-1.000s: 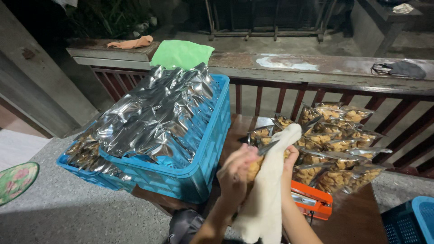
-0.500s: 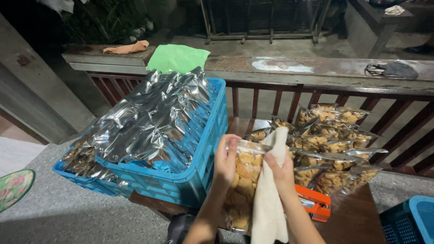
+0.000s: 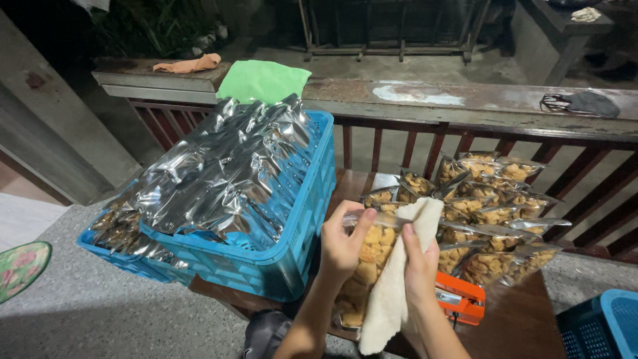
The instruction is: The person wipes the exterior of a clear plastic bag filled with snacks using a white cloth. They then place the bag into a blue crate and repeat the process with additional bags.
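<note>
The snack bag held in the left hand is clear, glossy plastic film over rough, golden fried pieces. The cloth pressed against the bag by the right hand is cream, matt, soft woven fabric. Left of the bag, the crate is blue moulded plastic with a lattice wall, filled with crinkled, mirror-bright foil pouches. Under the bag, the table is dark, smooth wood. Behind the crate, the ledge looks worn and patchy.
</note>
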